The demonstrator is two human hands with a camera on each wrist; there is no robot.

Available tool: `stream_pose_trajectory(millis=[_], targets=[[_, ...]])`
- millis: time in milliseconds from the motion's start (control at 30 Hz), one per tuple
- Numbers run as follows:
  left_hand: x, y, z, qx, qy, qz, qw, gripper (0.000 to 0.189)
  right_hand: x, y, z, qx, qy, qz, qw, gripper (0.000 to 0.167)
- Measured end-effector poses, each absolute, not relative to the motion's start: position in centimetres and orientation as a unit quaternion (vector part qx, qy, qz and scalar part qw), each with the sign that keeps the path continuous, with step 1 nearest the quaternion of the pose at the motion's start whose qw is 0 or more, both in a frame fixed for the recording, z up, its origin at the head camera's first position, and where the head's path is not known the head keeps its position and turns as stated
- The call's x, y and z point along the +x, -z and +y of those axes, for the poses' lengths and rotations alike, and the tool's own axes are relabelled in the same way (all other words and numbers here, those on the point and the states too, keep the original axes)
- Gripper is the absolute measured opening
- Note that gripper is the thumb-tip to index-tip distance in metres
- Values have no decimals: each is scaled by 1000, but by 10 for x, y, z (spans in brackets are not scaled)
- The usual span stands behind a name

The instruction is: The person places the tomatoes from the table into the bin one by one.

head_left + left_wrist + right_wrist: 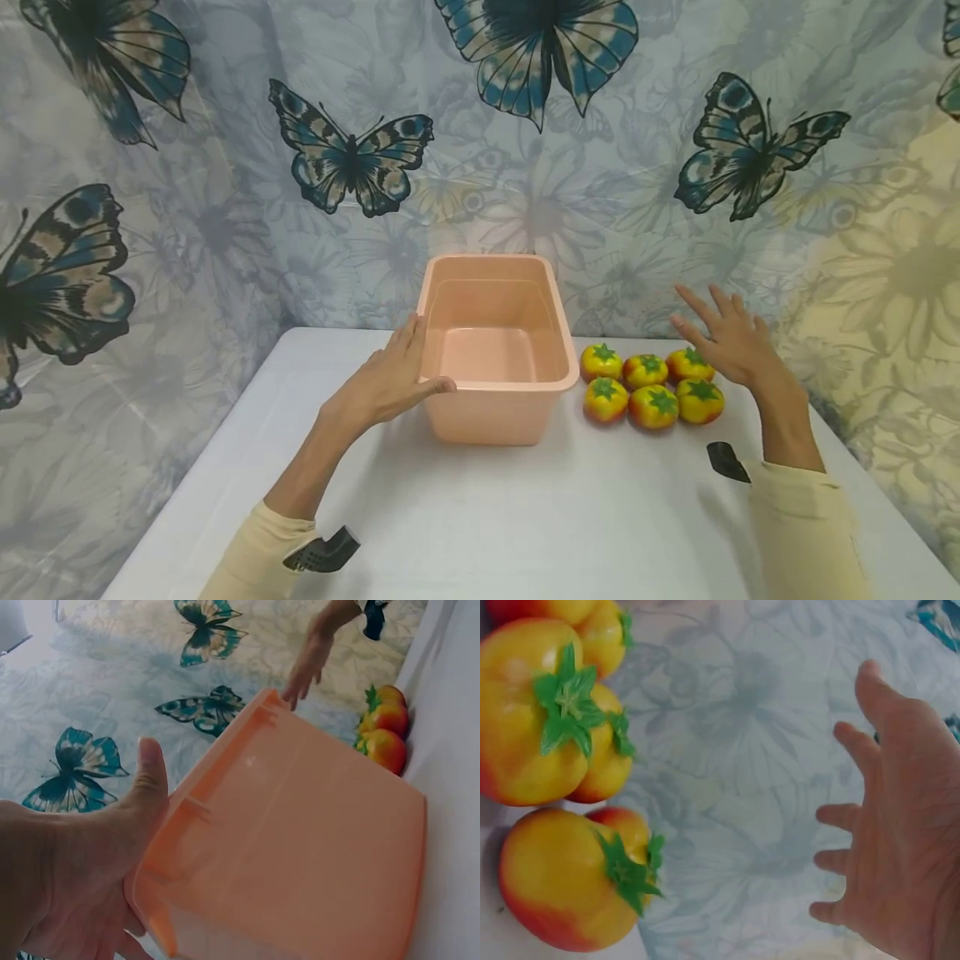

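Butterfly-printed cloth (225, 250) backs a white tabletop (480, 517), on which a peach-coloured tub (480, 419) stands. The left hand (390, 375) rests against its left rim, fingers straight, not clenched. Just right of the tub sit six yellow-red fruits (653, 408); near them the right hand (731, 340) is spread, holding nothing. This looks like steadying the tub while reaching; the next move probably calls for lowering the right hand and curling it round one fruit. Front fruits partly hide the back row; the right-wrist view cuts some off.
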State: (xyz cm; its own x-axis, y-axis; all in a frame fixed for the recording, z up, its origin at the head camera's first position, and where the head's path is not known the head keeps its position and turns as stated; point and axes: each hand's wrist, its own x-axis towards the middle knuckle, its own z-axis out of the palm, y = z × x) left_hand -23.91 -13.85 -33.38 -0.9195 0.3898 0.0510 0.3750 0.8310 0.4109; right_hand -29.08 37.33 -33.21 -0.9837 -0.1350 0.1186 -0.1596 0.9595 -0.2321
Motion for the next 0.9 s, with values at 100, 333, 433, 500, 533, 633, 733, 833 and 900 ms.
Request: stream_pose_trajectory(millis=[100,333,433,500,533,633,733,833,900], targets=[[-236,333,-137,188,-223,956,23,122,-291,336,379,64,-129,-989,37,78],[-231,331,-136,174,-242,953,46,127,-287,351,389,42,-143,-989,-17,91],[-229,331,-137,171,-253,951,47,127,-283,355,392,38,-163,-985,-45,100],[-229,331,-137,169,-258,950,47,126,-279,357,395,38,-180,-981,-68,105],[-229,331,-138,169,-259,950,46,125,-278,357,396,37,-189,-978,-80,107],[-229,331,-139,173,-256,950,42,125,-272,357,400,16,-212,-968,-131,115],[-231,331,-139,176,-251,951,38,125,-265,355,404,-28,-215,-955,-202,123],[-233,331,-138,178,-244,953,36,125,-260,355,405,-57,-198,-943,-263,127],[-233,331,-137,179,-242,953,37,125,-260,358,406,-65,-190,-937,-285,128]])
